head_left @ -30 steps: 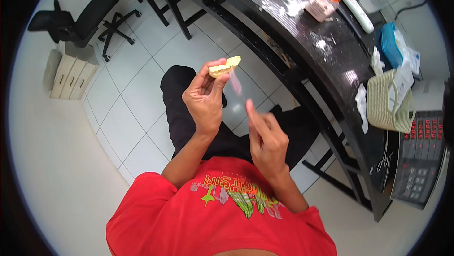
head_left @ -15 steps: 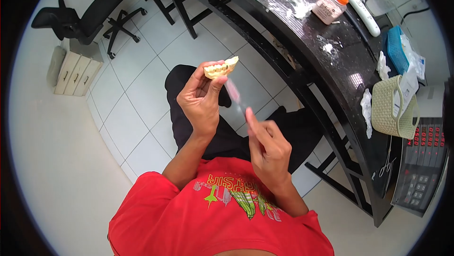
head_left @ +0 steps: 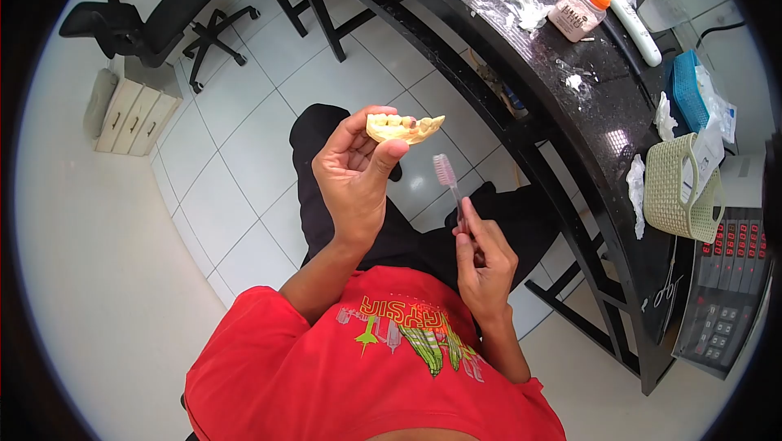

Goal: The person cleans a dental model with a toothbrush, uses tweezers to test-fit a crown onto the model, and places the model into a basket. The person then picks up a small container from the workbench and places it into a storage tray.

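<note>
A pale yellow dental model with a row of teeth is pinched between the thumb and fingers of my left hand, above my lap. One tooth on it shows a dark reddish patch. My right hand, lower and to the right, is closed on the clear handle of a toothbrush with pink bristles. The brush head points up and to the left, below the model and apart from it.
Right of my hands curves a black desk. On it are an orange-lidded jar, white powder, a blue basket, a green basket and scissors. A digital control panel and black office chair also show.
My right hand has moved down and right, taking the toothbrush away from the model. The brush is no longer blurred. My left hand has turned the model and shifted it slightly right.
</note>
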`<action>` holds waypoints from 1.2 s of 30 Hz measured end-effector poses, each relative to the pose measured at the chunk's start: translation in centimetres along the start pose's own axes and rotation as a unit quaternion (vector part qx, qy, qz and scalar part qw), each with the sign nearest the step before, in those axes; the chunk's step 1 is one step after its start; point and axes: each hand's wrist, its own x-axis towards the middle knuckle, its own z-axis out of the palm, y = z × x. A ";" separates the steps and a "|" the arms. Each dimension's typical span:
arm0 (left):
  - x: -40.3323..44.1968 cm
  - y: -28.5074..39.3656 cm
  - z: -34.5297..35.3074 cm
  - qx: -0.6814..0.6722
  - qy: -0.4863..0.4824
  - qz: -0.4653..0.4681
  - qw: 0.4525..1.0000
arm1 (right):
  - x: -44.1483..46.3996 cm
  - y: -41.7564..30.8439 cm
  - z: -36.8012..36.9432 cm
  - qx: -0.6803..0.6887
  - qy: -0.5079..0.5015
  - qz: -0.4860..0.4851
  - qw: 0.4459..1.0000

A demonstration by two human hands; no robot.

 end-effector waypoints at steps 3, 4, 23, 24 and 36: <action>-0.1 0.1 0.1 0.001 -0.003 0.007 1.000 | -0.1 -0.3 0.3 0.003 -0.015 -0.009 1.000; -0.1 0.1 0.0 0.002 -0.003 0.009 1.000 | 0.0 -0.2 0.3 0.004 -0.014 -0.012 1.000; 0.3 -0.6 0.2 0.103 -0.022 0.162 0.981 | 3.5 -4.4 0.0 -0.048 0.008 -0.152 0.987; 0.8 -0.6 0.0 0.113 -0.010 0.175 0.978 | 2.6 -3.8 -0.1 -0.048 -0.020 -0.134 0.990; 1.5 -0.8 0.9 0.069 -0.059 0.195 0.977 | 4.8 -3.9 0.0 -0.014 0.060 -0.210 0.976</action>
